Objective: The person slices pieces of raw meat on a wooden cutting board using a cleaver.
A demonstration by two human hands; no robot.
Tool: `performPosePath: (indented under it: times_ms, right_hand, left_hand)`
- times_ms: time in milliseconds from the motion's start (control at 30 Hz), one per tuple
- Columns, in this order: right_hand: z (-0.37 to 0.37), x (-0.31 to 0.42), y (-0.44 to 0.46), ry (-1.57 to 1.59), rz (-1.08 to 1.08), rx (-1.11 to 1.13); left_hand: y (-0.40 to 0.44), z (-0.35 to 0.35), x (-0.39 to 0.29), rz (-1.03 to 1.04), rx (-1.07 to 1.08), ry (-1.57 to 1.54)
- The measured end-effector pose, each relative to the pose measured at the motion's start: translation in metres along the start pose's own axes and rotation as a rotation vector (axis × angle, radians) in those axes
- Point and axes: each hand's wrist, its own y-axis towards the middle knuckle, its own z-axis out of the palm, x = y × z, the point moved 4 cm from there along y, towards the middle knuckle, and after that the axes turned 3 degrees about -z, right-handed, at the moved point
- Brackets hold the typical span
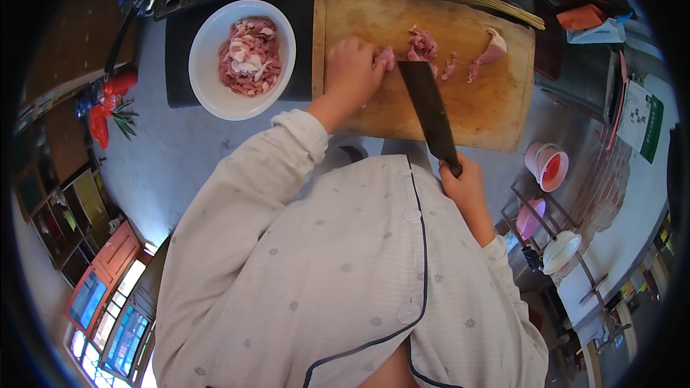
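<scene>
The left hand [352,72] is bent low over the left part of a worn wooden cutting board [460,118], fingers curled in and nearly closed on a small piece of raw pink meat [387,58], which pokes out to their right; how tightly they grip is hidden. The right hand [466,185] is closed round the near end of a dark, broad-bladed cleaver [429,106], whose far end lies just right of that piece. To its right are a small heap of cut meat [422,44], a thin scrap and a larger pale-edged piece [492,49]. Left of the board, a white oval bowl [202,79] holds sliced meat. The piece looks light, soft and slippery, so it is best pinned from above with tucked fingertips, clear of the edge; the stiff cleaver is likely blade-heavy, best held at its handle.
</scene>
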Motion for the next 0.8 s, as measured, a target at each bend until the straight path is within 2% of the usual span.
performPosePath:
  times_ms: [233, 300, 400, 500, 600, 700, 800]
  right_hand:
    - [0.002, -0.008, 0.010, 0.263, 0.082, -0.185]
    - [0.001, -0.008, 0.014, 0.279, 0.057, -0.189]
    - [-0.002, -0.006, 0.017, 0.255, 0.020, -0.185]
    - [-0.002, -0.003, 0.017, 0.217, -0.014, -0.190]
    - [0.002, -0.008, 0.020, 0.225, -0.026, -0.184]
    - [0.000, -0.007, 0.024, 0.219, -0.018, -0.172]
    - [-0.001, -0.007, 0.028, 0.220, -0.012, -0.170]
  left_hand:
    - [0.007, 0.034, -0.020, 0.038, 0.188, -0.116]
    - [0.002, 0.029, -0.025, -0.002, 0.169, -0.094]
    - [-0.003, 0.016, -0.028, -0.076, 0.210, 0.097]
    - [-0.013, 0.016, -0.034, 0.007, 0.205, 0.091]
    - [-0.017, 0.019, -0.039, -0.042, 0.361, -0.032]
    - [-0.012, 0.010, -0.039, -0.198, 0.259, -0.144]
    - [0.001, 0.013, -0.013, -0.242, 0.122, -0.268]
